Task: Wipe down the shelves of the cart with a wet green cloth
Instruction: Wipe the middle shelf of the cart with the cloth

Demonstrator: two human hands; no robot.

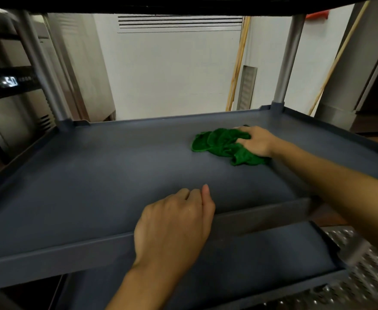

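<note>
The dark grey middle shelf (pixel 107 166) of the cart fills the view. A crumpled green cloth (pixel 221 143) lies on its far right part. My right hand (pixel 256 140) presses down on the cloth's right side, fingers gripping it. My left hand (pixel 174 224) rests on the shelf's front rim (pixel 60 251), fingers curled over the edge and holding the rim. A lower shelf (pixel 262 253) shows beneath the front rim. The underside of the top shelf (pixel 183 5) crosses the top of the view.
Grey cart posts stand at the back left (pixel 38 63) and back right (pixel 290 59). Behind are a white wall with a vent (pixel 179 23), wooden poles (pixel 237 63) and a steel appliance with a lit display (pixel 11 82). Perforated metal flooring (pixel 367 276) lies at lower right.
</note>
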